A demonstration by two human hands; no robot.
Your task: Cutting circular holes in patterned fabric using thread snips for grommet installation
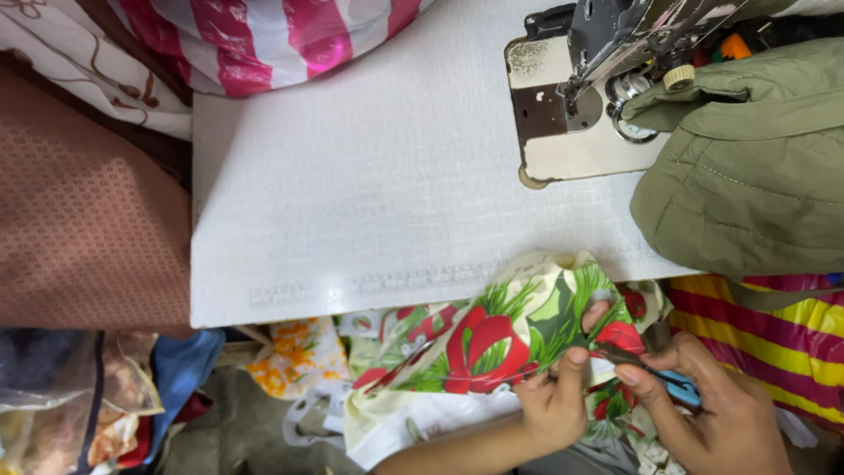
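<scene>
i see my left hand (552,398) pinching a fold of the floral printed fabric with red bows and green leaves (479,343), thumb and fingers closed on it just below the near edge of the white textured sewing table (352,193). my right hand (716,413) is closed round small blue-handled thread snips (655,374), blades at the cloth. i judge trimming is under way; how much is left i cannot tell. the table top is mostly bare, with the grey sewing machine (571,97) at its far right corner and an olive green quilted garment (747,167) draped over the right edge, crowding that side.
</scene>
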